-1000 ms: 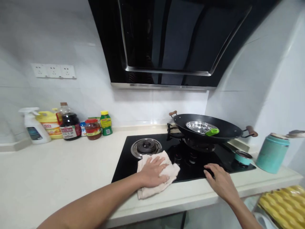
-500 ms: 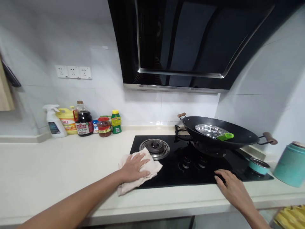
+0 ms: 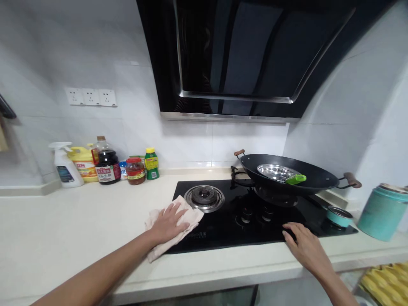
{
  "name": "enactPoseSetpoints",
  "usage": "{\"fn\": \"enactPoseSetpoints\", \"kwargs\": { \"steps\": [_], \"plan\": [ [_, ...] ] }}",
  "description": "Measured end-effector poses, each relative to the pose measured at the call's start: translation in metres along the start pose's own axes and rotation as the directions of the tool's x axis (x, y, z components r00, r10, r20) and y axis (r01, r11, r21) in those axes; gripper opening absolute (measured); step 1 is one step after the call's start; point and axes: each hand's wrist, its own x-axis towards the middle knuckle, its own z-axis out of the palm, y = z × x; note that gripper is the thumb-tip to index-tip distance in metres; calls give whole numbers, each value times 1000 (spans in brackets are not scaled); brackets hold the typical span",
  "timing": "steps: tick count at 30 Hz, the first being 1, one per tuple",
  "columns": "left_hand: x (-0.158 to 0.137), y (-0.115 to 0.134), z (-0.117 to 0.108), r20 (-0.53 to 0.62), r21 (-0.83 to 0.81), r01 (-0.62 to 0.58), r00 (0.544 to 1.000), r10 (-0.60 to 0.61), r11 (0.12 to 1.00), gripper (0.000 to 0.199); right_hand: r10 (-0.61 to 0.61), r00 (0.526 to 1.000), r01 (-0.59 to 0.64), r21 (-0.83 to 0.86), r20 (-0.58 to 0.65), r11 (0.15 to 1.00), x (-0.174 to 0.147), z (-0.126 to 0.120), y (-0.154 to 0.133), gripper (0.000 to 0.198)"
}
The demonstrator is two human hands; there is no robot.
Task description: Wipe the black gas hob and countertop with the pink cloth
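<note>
Cloth (image 3: 192, 216) lies under the left hand (image 3: 168, 226), which rests spread open on it.

Just the one hob (image 3: 223, 233), two knobs (image 3: 245, 213) mid-hob. Over its right half: one wok (image 3: 317, 173), one metal dish (image 3: 273, 171), one little teal pot (image 3: 339, 218). One cloth (image 3: 192, 216) across its left edge. Left of it I get three bottles (image 3: 152, 165), one yellow jug (image 3: 83, 162), one red-lidded jar (image 3: 135, 173), plus three sockets (image 3: 91, 97) higher up. One teal canister (image 3: 382, 213) to its right.

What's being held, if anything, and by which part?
Nothing looks gripped: the left hand lies spread on the cloth, over its middle; the right hand is empty.
</note>
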Motion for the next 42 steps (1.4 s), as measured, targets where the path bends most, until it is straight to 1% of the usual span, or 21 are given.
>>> {"fn": "enactPoseSetpoints", "kwargs": {
  "steps": [4, 7, 8, 10, 12, 13, 14, 17, 18, 20, 22, 24, 26, 28, 31, 36, 40, 42],
  "plan": [
    [-21, 6, 1, -22, -16, -95, 995, 95, 995, 71, -6, 1000, 6, 8, -8, 1000, 1, 4, 4, 35],
    [-33, 17, 3, -60, -56, -205, 978, 202, 977, 60, -8, 1000, 9, 13, -15, 1000, 1, 6, 5, 35],
    [-35, 23, 5, -77, -79, -257, 965, 251, 963, 56, -10, 1000, 10, 15, -17, 1000, 1, 6, 5, 34],
    [-35, 35, 10, -128, -137, -378, 923, 362, 916, 49, -12, 1000, 12, 17, -17, 1000, 2, 5, 5, 34],
    [-28, 49, 16, -198, -211, -466, 881, 430, 859, 45, -10, 1000, 11, 19, -16, 1000, 2, 4, 4, 34],
    [-22, 57, 18, -235, -260, -481, 872, 429, 837, 46, -9, 1000, 9, 20, -15, 1000, 2, 2, 3, 34],
    [-14, 64, 19, -274, -317, -475, 874, 401, 821, 47, -7, 1000, 7, 23, -15, 1000, 3, 1, 1, 33],
    [19, 89, 19, -372, -452, -408, 894, 248, 794, 48, 2, 1000, -1, 36, -19, 999, 4, -3, -3, 32],
    [31, 98, 18, -396, -465, -397, 893, 215, 791, 48, 6, 1000, -5, 41, -21, 999, 5, -4, -5, 31],
    [56, 117, 17, -411, -448, -395, 888, 208, 802, 50, 15, 1000, -14, 51, -26, 999, 7, -5, -7, 30],
    [77, 136, 17, -372, -408, -396, 895, 246, 823, 54, 24, 999, -22, 59, -24, 998, 8, -7, -9, 29],
    [91, 152, 18, -291, -360, -385, 912, 290, 850, 59, 30, 999, -29, 64, -14, 998, 8, -8, -10, 29],
    [95, 162, 20, -197, -308, -375, 924, 327, 874, 63, 38, 999, -38, 66, -5, 997, 8, -9, -10, 29],
    [91, 165, 19, -117, -263, -374, 927, 355, 889, 63, 43, 999, -43, 67, -2, 997, 8, -10, -10, 29],
    [69, 157, 15, -29, -217, -375, 925, 378, 901, 66, 47, 999, -47, 65, -2, 997, 8, -11, -11, 30],
    [16, 131, 6, 92, -137, -348, 928, 362, 927, 76, 47, 999, -47, 70, -2, 996, 6, -9, -11, 31],
    [-19, 113, 2, 117, -80, -297, 945, 305, 952, 85, 63, 998, -63, 89, -2, 994, 7, -8, -5, 33],
    [-31, 108, 4, 116, -77, -288, 948, 295, 955, 86, 99, 995, -97, 110, -12, 989, 10, -12, -11, 32]
  ]
}}
